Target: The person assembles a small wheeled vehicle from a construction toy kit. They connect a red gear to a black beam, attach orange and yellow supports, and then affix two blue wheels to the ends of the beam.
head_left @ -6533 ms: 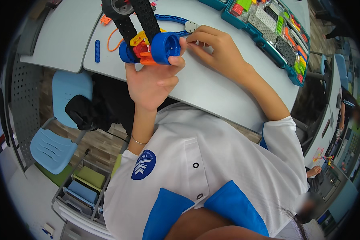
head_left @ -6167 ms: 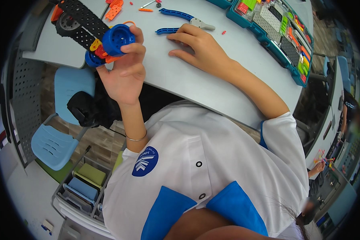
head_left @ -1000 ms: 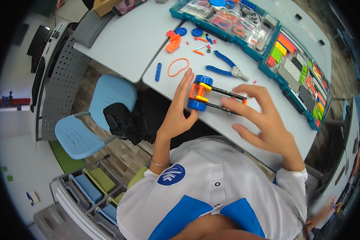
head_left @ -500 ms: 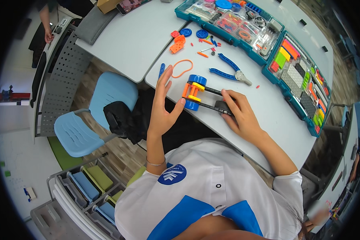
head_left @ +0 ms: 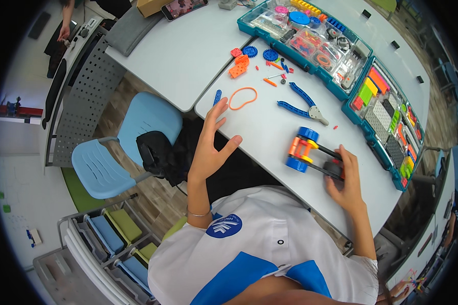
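Observation:
A small toy car (head_left: 304, 149) built from blue wheels, orange and yellow parts and black beams stands on the white table. My right hand (head_left: 348, 179) curls round its rear end, thumb and fingers at the dark wheel (head_left: 333, 169). Part of that end is hidden by the fingers. At the table's front edge my left hand (head_left: 211, 145) is raised with fingers spread and nothing in it. Just beyond it lie an orange rubber band (head_left: 256, 97) and a short blue beam (head_left: 217, 97).
Blue-handled pliers (head_left: 304, 105) lie behind the car. Gears, orange blocks (head_left: 238, 67) and small pins are scattered farther back. A teal parts case (head_left: 348, 104) lies open along the far right. A blue chair (head_left: 148, 122) stands left; another person's hand (head_left: 64, 33) shows top left.
The toy car has moved right along the table with my right hand, away from my left hand. My left hand has stayed near the table edge, now apart from the car.

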Motion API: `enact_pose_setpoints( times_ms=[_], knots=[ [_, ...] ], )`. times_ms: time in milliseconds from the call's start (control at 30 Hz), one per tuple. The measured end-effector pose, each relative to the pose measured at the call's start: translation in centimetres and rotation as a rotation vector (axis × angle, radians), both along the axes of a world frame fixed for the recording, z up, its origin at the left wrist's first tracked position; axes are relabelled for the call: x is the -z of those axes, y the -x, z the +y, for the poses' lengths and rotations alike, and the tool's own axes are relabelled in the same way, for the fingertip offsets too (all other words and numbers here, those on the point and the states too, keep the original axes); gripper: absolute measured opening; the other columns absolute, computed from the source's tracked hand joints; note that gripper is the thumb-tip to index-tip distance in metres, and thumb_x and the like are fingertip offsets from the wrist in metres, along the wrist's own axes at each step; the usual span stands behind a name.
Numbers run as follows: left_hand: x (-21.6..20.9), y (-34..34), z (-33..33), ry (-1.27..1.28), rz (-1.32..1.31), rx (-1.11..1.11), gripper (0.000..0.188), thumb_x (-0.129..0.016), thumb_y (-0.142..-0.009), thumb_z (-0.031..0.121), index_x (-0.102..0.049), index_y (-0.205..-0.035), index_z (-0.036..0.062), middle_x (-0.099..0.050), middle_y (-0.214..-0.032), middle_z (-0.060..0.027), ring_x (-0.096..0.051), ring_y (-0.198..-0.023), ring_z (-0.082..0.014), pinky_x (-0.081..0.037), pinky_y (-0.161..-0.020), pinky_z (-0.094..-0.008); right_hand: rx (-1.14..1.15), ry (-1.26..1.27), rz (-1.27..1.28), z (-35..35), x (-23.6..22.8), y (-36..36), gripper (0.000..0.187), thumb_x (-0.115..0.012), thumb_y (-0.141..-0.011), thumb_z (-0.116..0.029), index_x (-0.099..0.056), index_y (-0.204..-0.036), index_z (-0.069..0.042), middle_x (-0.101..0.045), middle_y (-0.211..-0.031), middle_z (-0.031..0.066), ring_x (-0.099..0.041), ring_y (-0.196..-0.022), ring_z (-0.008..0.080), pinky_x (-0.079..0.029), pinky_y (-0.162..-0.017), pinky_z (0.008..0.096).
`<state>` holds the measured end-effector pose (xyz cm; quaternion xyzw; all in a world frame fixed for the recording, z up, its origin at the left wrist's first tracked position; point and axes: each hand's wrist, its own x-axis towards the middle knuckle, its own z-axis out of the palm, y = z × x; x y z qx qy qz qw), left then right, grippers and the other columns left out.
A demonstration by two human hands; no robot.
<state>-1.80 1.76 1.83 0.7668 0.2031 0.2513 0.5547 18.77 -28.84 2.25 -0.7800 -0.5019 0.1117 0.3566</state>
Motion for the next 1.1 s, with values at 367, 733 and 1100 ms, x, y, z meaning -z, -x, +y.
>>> enact_pose_setpoints(
  times_ms=[367,733,1100],
  knots=[
    [-0.3,-0.4,-0.2,-0.045,-0.003,-0.021,0.077,-0.07,-0.089,0.02,-0.032,-0.154,0.0045,-0.035,-0.157,-0.0167,-0.038,-0.144,-0.0307,-0.034,-0.116,-0.0485,-0.086,-0.021,0.001,3.0,-0.6,1.0,0.081,-0.074,-0.077,-0.003,-0.039,-0.15,-0.003,-0.043,-0.141,0.0209,-0.046,-0.127,0.0368,-0.044,-0.104,0.0405],
    [-0.3,1.3,-0.1,-0.001,0.126,0.013,0.081,-0.078,-0.083,0.016,-0.036,-0.152,0.003,-0.042,-0.152,-0.0159,-0.044,-0.138,-0.0277,-0.037,-0.113,-0.0423,-0.276,-0.085,-0.016,9.9,0.3,1.4,0.073,-0.074,-0.081,-0.007,-0.043,-0.146,-0.002,-0.05,-0.13,0.0198,-0.051,-0.118,0.0355,-0.043,-0.1,0.0417],
    [-1.6,-0.6,-1.8,0.22,-0.146,0.004,0.057,-0.075,-0.084,0.0,-0.053,-0.136,-0.0062,-0.052,-0.129,-0.0113,-0.057,-0.114,-0.0179,-0.05,-0.1,-0.0329,-0.092,-0.361,0.522,8.8,-0.3,-1.1,0.052,-0.069,-0.085,-0.007,-0.054,-0.134,0.002,-0.056,-0.122,0.0142,-0.06,-0.11,0.021,-0.046,-0.102,0.0353]
  ],
)
